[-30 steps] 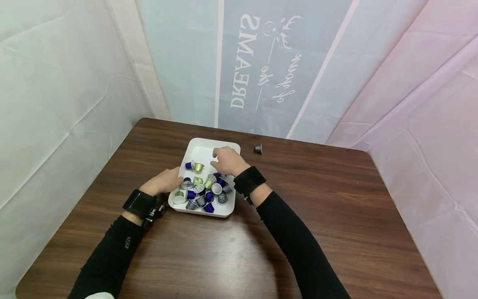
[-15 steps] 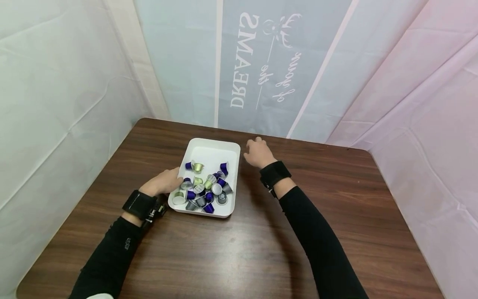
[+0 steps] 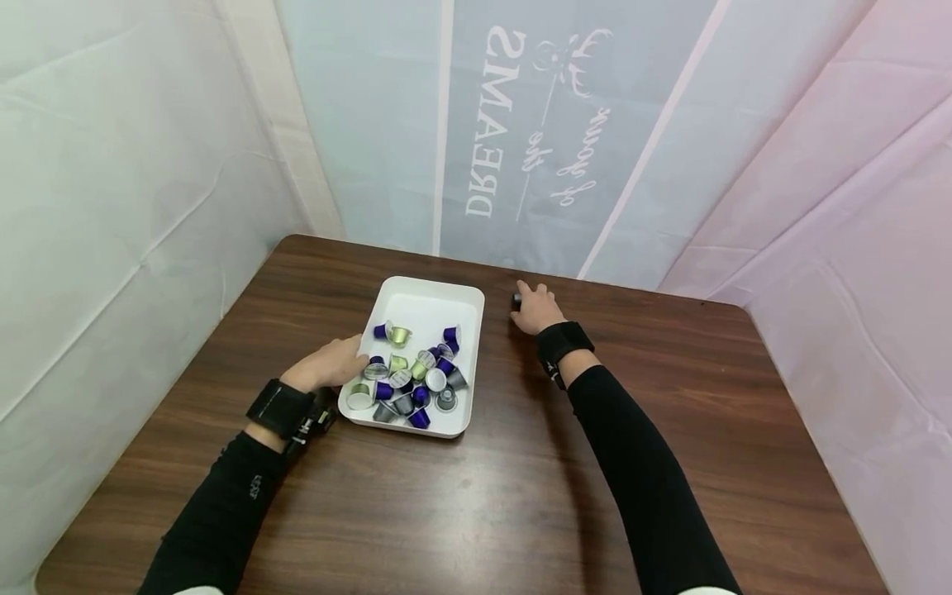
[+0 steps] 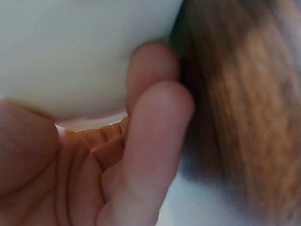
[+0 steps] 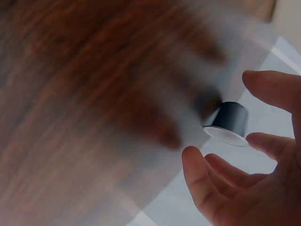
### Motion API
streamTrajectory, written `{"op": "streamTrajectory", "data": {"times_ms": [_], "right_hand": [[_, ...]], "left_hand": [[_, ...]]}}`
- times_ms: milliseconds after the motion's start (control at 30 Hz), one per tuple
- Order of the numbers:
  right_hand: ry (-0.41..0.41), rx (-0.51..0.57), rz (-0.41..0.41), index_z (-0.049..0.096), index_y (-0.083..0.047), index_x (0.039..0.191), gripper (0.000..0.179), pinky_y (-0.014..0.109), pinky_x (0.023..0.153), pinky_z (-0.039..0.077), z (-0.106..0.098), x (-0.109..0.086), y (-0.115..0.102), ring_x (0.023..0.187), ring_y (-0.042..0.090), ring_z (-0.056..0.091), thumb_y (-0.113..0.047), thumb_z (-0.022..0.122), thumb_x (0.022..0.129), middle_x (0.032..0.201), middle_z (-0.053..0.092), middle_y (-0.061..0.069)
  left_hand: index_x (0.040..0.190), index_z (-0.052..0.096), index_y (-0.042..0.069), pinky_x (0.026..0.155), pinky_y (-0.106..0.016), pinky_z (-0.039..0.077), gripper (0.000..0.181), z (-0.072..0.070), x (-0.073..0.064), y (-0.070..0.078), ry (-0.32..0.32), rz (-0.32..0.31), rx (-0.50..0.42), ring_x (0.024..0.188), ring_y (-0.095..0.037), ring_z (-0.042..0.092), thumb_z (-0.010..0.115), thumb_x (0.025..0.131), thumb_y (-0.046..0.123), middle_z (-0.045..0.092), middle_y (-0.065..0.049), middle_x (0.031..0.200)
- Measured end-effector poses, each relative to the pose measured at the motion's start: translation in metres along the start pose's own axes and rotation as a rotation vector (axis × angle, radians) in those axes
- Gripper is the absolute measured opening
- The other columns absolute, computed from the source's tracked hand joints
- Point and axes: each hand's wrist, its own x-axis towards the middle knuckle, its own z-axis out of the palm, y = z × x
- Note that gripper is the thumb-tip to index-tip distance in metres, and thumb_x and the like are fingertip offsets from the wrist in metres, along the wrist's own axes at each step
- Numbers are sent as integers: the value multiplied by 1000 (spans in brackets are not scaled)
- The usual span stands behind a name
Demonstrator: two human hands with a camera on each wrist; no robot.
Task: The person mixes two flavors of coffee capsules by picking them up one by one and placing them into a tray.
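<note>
A white tray holds many small coffee capsules, among them a purple capsule, a green capsule and a grey capsule. My left hand grips the tray's left edge, its thumb at the rim; in the left wrist view its fingers bend against the white tray wall. Right of the tray, a lone dark grey capsule lies on its side near the table's back edge. Around it my right hand spreads its fingers, and the right wrist view shows the dark capsule between thumb and fingers.
The brown wooden table carries the tray left of its middle. Behind its back edge hangs a pale blue curtain with printed lettering. White fabric walls stand at both sides.
My right hand has moved from over the tray rightward to the lone dark capsule. Purple capsules that it covered now show at the tray's right side. My left hand stays on the tray.
</note>
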Motion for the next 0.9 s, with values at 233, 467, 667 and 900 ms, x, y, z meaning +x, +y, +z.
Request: {"op": "streamTrajectory", "data": {"times_ms": [233, 467, 667, 900], "right_hand": [[-3, -44, -3, 29, -5, 147, 59, 50, 95, 38, 0, 0, 4, 121, 45, 35, -23, 53, 97, 139, 31, 30], [-4, -130, -72, 44, 0, 138, 47, 47, 103, 31, -5, -5, 0, 122, 42, 39, -23, 53, 98, 132, 47, 24], [27, -146, -145, 61, 1, 116, 27, 44, 97, 39, -3, -11, -1, 109, 36, 51, -14, 57, 95, 111, 60, 20], [5, -157, -128, 59, 4, 119, 28, 43, 92, 43, -1, -16, -2, 109, 37, 50, -9, 56, 94, 113, 57, 23]], "left_hand": [[146, 25, -3, 54, -32, 46, 52, 1, 2, 2, -3, 14, 17, 66, -20, 58, 36, 100, 16, 58, -21, 111], [147, 23, -3, 63, -32, 47, 52, -2, 1, 2, 6, 22, 39, 81, -22, 59, 35, 100, 15, 55, -22, 120], [147, 24, -4, 59, -31, 46, 52, -1, 0, 1, 0, 2, 28, 75, -21, 58, 35, 100, 16, 56, -21, 115], [147, 24, -4, 56, -32, 46, 52, 0, -1, 0, -2, -4, 16, 71, -20, 58, 34, 100, 16, 57, -21, 112]]}}
